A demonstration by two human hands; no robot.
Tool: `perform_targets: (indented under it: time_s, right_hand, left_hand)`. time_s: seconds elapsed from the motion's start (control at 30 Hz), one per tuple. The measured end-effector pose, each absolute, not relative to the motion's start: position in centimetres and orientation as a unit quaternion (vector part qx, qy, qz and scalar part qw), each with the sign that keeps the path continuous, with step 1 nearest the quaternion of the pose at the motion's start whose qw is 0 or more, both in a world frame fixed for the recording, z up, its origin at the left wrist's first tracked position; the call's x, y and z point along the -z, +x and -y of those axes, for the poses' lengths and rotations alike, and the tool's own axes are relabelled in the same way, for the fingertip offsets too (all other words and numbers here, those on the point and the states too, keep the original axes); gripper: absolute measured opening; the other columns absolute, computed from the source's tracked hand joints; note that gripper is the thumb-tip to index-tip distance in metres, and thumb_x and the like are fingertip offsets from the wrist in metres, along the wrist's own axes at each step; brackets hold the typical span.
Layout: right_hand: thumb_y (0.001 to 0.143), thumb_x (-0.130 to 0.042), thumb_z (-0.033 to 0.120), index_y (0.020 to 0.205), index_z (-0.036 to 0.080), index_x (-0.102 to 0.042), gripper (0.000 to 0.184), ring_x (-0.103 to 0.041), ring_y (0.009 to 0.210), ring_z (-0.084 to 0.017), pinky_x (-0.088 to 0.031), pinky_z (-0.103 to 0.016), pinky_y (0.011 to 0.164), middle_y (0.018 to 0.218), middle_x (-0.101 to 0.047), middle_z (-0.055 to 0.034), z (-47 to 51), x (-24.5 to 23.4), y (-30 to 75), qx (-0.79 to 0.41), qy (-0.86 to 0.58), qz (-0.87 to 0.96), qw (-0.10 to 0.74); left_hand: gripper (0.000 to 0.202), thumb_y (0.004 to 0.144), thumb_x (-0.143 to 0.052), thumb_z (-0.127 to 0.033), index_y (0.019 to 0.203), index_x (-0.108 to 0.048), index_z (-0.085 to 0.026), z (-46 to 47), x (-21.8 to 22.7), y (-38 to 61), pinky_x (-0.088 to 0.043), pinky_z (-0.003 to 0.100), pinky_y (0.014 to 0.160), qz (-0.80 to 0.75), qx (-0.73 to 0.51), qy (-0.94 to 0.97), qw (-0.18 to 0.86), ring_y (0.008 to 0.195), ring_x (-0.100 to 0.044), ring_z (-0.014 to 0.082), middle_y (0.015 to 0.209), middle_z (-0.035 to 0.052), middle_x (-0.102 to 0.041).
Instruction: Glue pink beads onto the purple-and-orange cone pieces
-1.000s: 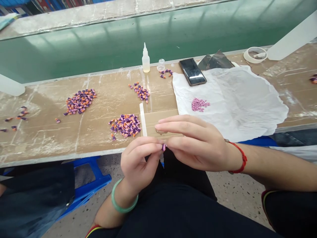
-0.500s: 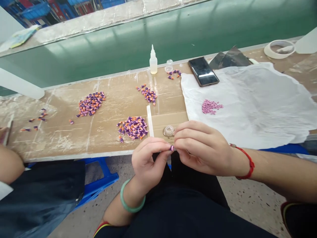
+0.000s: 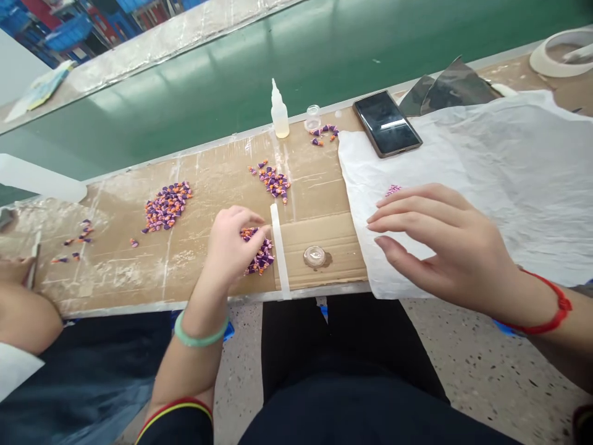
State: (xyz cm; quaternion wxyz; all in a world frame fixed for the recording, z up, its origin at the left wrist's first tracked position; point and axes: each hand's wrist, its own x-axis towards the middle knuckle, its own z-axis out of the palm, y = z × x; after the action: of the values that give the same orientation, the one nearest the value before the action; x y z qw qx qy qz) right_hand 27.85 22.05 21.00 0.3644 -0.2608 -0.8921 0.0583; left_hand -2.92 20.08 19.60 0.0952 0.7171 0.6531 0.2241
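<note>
My left hand [image 3: 231, 244] rests on the near pile of small purple-and-orange pieces [image 3: 260, 254], fingers curled down into it; what the fingertips hold, if anything, is hidden. My right hand [image 3: 438, 238] hovers over the white sheet [image 3: 500, 179], fingers stretched out and apart, holding nothing. It partly covers a small heap of pink beads [image 3: 393, 189]. A white strip [image 3: 280, 250] and a small clear round cap [image 3: 315, 255] lie on the cardboard between my hands.
Two more purple-and-orange piles [image 3: 167, 205] [image 3: 274, 179] lie on the cardboard bench. A glue bottle [image 3: 279, 114], a small clear jar [image 3: 313, 116], a phone [image 3: 386, 122] and a tape roll [image 3: 560, 52] stand at the back. Another person's arm [image 3: 23, 315] is at the left.
My hands were pinched together on one small purple piece above my lap. They have parted: the left went to the near pile, the right moved out over the white sheet and opened.
</note>
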Motion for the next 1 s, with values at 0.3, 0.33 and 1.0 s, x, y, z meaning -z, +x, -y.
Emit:
perform_targets:
  time_s: [0.3,0.33,1.0]
  right_hand:
    - [0.089,-0.062,0.010,0.091,0.026,-0.062,0.016,-0.068,0.092,-0.029,-0.053,-0.049,0.084,0.091,-0.070,-0.0057,-21.7,-20.8,31.3,-0.057,-0.353,0.849,0.389]
    - [0.089,-0.062,0.010,0.090,0.026,-0.063,0.016,-0.068,0.091,-0.029,-0.053,-0.049,0.084,0.090,-0.070,-0.0056,-21.7,-20.7,31.6,-0.058,-0.357,0.846,0.392]
    - [0.091,-0.057,0.013,0.084,0.017,-0.070,0.016,-0.048,0.084,-0.024,-0.046,-0.040,0.076,0.084,-0.066,-0.0086,-25.8,-15.7,33.4,-0.071,-0.409,0.879,0.235]
  left_hand:
    - [0.010,0.085,-0.064,-0.025,0.080,-0.069,-0.018,-27.4,-18.4,2.4,-0.049,0.043,0.084,-0.719,-0.060,0.691,0.030,0.098,-0.066,0.0326,0.097,0.0138,-0.073]
    - [0.009,0.085,-0.062,-0.022,0.080,-0.068,-0.018,-27.5,-18.4,2.5,-0.049,0.044,0.085,-0.714,-0.050,0.698,0.022,0.100,-0.065,0.0335,0.099,0.0146,-0.073]
    - [0.016,0.082,-0.078,-0.035,0.076,-0.075,-0.020,-17.3,-22.0,3.3,-0.043,0.020,0.037,-0.508,-0.406,0.576,0.494,0.046,-0.054,0.0117,0.061,0.0038,-0.065]
